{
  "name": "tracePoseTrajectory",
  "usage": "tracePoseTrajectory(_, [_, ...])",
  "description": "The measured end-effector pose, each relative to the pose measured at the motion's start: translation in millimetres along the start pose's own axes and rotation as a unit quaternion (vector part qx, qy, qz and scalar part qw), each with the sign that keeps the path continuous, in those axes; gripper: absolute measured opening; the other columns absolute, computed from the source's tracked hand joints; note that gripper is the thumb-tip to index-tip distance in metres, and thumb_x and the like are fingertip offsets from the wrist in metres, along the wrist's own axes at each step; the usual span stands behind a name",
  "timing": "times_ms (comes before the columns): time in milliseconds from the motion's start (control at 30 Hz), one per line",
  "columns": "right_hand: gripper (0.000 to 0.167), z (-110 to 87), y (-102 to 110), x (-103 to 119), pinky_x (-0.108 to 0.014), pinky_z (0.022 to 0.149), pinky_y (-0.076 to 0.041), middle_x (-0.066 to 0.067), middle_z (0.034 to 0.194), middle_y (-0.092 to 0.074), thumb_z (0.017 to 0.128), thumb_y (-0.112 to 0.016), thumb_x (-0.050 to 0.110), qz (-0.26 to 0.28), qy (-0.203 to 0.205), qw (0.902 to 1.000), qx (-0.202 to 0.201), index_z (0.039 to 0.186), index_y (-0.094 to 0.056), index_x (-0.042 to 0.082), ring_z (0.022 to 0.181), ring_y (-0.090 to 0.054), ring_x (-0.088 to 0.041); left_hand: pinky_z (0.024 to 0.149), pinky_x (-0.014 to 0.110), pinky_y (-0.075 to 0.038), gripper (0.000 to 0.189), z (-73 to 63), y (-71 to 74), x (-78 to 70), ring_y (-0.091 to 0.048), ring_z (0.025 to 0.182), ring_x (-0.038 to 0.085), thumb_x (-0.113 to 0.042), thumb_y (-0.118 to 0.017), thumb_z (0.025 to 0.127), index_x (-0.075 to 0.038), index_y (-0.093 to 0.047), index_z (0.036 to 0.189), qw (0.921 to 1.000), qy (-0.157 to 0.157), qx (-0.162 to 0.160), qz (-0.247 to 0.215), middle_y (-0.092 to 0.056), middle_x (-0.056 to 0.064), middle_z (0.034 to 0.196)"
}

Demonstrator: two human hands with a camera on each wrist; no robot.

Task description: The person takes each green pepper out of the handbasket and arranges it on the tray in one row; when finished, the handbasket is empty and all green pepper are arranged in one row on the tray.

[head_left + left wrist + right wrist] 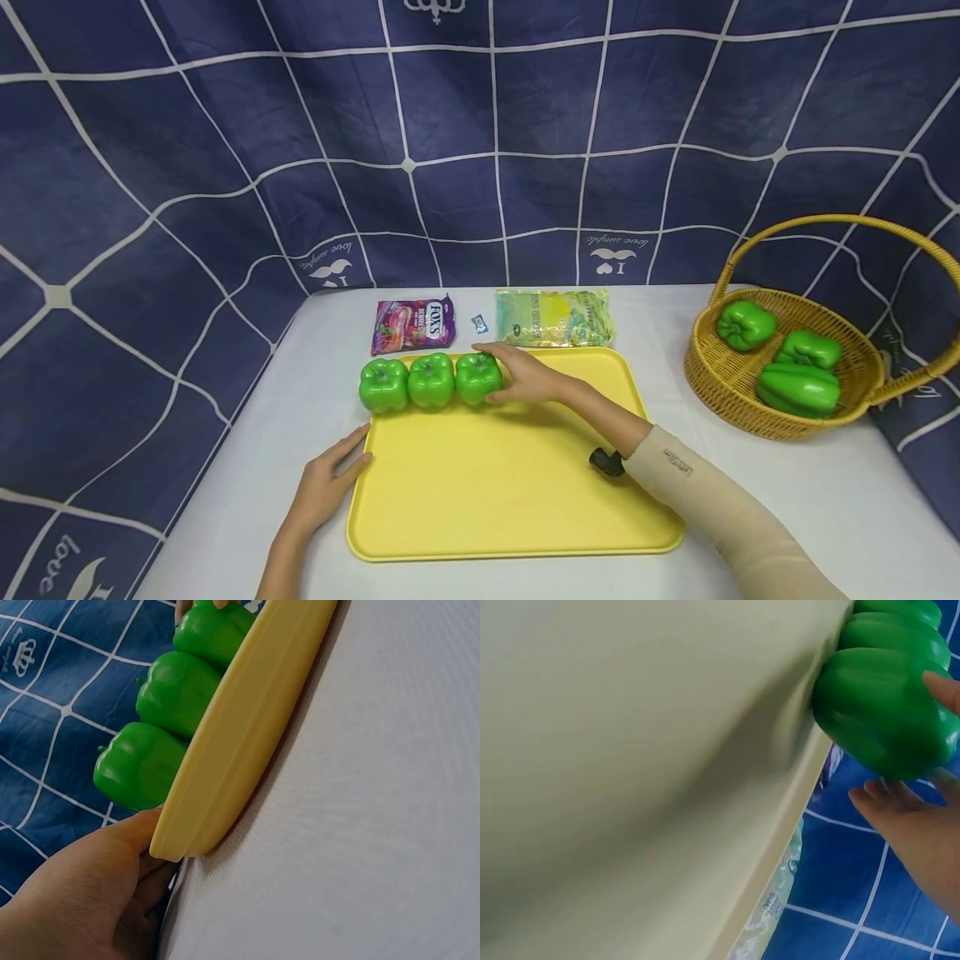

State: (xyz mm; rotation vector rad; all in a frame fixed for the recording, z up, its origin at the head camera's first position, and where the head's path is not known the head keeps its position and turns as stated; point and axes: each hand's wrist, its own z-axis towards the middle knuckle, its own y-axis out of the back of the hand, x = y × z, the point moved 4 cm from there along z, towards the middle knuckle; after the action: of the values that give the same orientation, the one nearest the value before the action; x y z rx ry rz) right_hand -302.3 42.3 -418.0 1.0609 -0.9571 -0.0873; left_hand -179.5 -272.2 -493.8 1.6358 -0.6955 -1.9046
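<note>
Three green bell peppers stand in a row along the far-left edge of a yellow tray (517, 475). The rightmost green bell pepper (477, 380) is between the fingers and thumb of my right hand (528, 377); the right wrist view shows the thumb on one side and the fingers along the other. Left of it are the middle pepper (431, 382) and the end pepper (384, 387), side by side. My left hand (324, 483) rests at the tray's left rim, its fingertips and thumb touching the outside; some of its fingers are partly hidden in the left wrist view.
A wicker basket (705, 387) with a tall handle stands at the right, holding three more green peppers (798, 389). Behind the tray lie a purple snack bag (412, 325), a small blue packet (479, 323) and a green-yellow bag (555, 317). A blue checked cloth (540, 108) hangs behind.
</note>
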Motion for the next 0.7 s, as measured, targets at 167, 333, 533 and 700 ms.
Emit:
tracePoseTrajectory(167, [0.082, -15.0, 11, 0, -0.056, 0.108, -0.02, -0.013, 0.145, -0.031, 0.076, -0.076, 0.022, -0.003, -0.006, 0.9999, -0.014, 0.143, -0.031, 0.013, 0.135, -0.022, -0.036, 0.105, 0.055, -0.029, 0.05, 0.3, -1.0, -1.4, -0.038, 0.126, 0.039, -0.04, -0.057, 0.09, -0.02, -0.048, 0.135, 1.0, 0.003, 0.003, -0.003, -0.047, 0.009, 0.136])
tracePoseTrajectory(333, [0.076, -44.9, 31, 0, -0.055, 0.107, -0.023, -0.011, 0.146, -0.03, 0.081, -0.072, 0.025, -0.001, -0.006, 0.9996, -0.026, 0.144, -0.031, 0.016, 0.135, -0.023, -0.03, 0.105, 0.055, -0.029, 0.05, 0.5, -1.5, -2.2, -0.038, 0.126, 0.039, -0.04, -0.057, 0.09, -0.02, -0.048, 0.135, 1.0, 0.003, 0.004, -0.003, -0.046, 0.009, 0.137])
tracePoseTrajectory(533, [0.07, -93.5, 66, -11, -0.059, 0.102, -0.03, -0.01, 0.142, -0.035, 0.082, -0.07, 0.035, -0.029, -0.028, 0.9969, -0.068, 0.141, -0.036, 0.015, 0.131, -0.03, -0.033, 0.104, 0.055, -0.03, 0.05, 0.8, -1.6, -0.2, -0.039, 0.125, 0.04, -0.038, -0.057, 0.091, -0.019, -0.048, 0.136, 1.0, -0.001, -0.002, 0.003, -0.046, 0.01, 0.136])
tracePoseTrajectory(700, [0.066, -137.3, 98, -26, -0.057, 0.099, -0.035, -0.013, 0.136, -0.042, 0.08, -0.074, 0.026, -0.046, -0.049, 0.9907, -0.118, 0.135, -0.043, 0.008, 0.125, -0.037, -0.034, 0.104, 0.055, -0.03, 0.051, 0.3, -1.1, 1.2, -0.039, 0.126, 0.039, -0.04, -0.057, 0.09, -0.02, -0.048, 0.136, 1.0, 0.005, 0.0, 0.005, -0.046, 0.009, 0.137])
